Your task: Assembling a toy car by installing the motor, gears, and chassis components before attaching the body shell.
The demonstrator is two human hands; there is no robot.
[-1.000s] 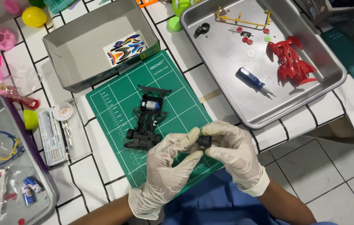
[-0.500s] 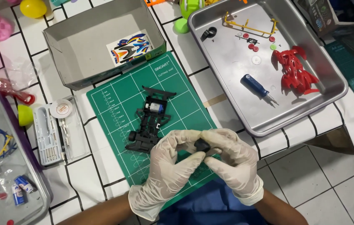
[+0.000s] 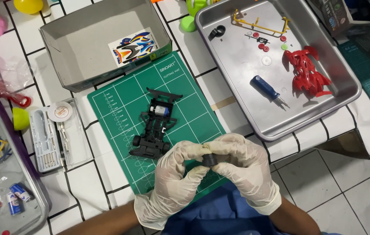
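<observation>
Both my hands wear white gloves and meet over the near edge of a green cutting mat (image 3: 119,93). My left hand (image 3: 174,180) and my right hand (image 3: 243,172) pinch a small black wheel (image 3: 209,160) between their fingertips. Just left of the hands, a black toy car chassis (image 3: 153,126) with a small motor lies on the mat.
A metal tray (image 3: 237,100) at the right holds a red car body (image 3: 305,75), a blue screwdriver (image 3: 266,89), a yellow parts frame (image 3: 259,24) and small round parts. A grey box (image 3: 78,48) with a sticker sheet (image 3: 132,47) stands behind the mat. A clear tool case (image 3: 50,135) lies left.
My hands stay closed together around the wheel, turning it slightly. The view has shifted, so the table sits a little higher and to the left in the picture.
</observation>
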